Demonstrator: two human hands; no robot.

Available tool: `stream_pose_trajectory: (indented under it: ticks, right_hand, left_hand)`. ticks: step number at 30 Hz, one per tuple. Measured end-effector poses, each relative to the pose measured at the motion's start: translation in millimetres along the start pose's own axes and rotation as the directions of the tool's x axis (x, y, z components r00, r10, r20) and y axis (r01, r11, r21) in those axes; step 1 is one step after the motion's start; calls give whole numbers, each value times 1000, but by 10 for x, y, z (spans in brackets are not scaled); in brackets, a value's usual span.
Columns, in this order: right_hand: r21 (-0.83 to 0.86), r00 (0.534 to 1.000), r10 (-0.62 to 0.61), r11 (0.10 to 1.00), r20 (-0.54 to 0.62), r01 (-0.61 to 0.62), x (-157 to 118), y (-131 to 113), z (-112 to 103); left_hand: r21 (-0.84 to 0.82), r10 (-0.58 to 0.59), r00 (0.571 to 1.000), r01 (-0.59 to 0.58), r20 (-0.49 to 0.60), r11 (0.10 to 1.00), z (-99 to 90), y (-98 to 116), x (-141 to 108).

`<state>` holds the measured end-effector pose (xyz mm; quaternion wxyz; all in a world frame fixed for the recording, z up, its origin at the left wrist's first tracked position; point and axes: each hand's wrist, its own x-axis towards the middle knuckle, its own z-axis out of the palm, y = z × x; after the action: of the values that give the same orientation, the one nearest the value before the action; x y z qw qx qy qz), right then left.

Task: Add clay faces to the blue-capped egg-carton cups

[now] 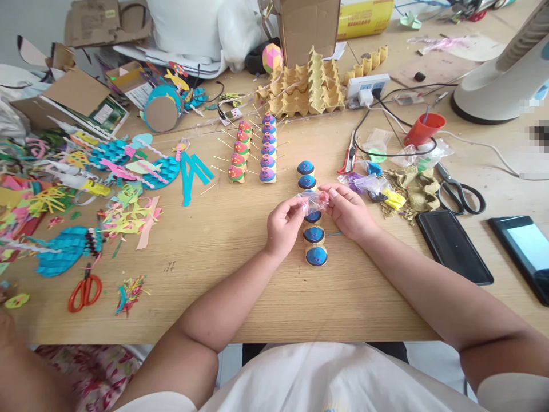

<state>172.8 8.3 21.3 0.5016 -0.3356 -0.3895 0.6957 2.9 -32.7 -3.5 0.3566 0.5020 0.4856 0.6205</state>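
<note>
Between my two hands a small clear plastic bag (314,201) with pink-red clay is stretched. My left hand (286,224) pinches its left end, and my right hand (348,210) pinches the right end beside a pink lump (323,197). Under the bag runs a column of egg-carton cups topped with blue clay (316,255), partly hidden by my hands. Farther back stand two more decorated cup rows, one red and green (237,173), one purple and blue (268,173), with thin sticks poking out.
Scissors (458,191), a black phone (454,246), an orange cup (424,129) and a red cutter (350,154) lie to the right. On the left are paper crafts (64,249) and orange-handled scissors (84,290). Egg cartons (289,91) stand behind. Another person's arm shows at lower left.
</note>
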Motion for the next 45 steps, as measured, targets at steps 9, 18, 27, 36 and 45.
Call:
stream_pose_trajectory:
  ticks: [9, 18, 27, 36, 45]
  right_hand:
    - [-54, 997, -46, 998, -59, 43, 21, 50, -24]
    - [-226, 939, -314, 933, -139, 279, 6, 33, -4]
    - [-190, 959, -268, 950, -87, 248, 6, 31, -20]
    - [-52, 974, -192, 981, -121, 187, 26, 40, -19]
    - [-118, 973, -198, 976, -121, 184, 19, 29, -20]
  left_hand:
    - [-15, 8, 1000, -7, 10, 1000, -2, 7, -1]
    - [-3, 14, 1000, -14, 28, 1000, 0, 2, -21]
    - [-16, 10, 1000, -9, 14, 1000, 0, 8, -6]
    - [-30, 7, 999, -6, 33, 1000, 4, -4, -8]
    - [-19, -2, 999, 3, 48, 1000, 13, 28, -15]
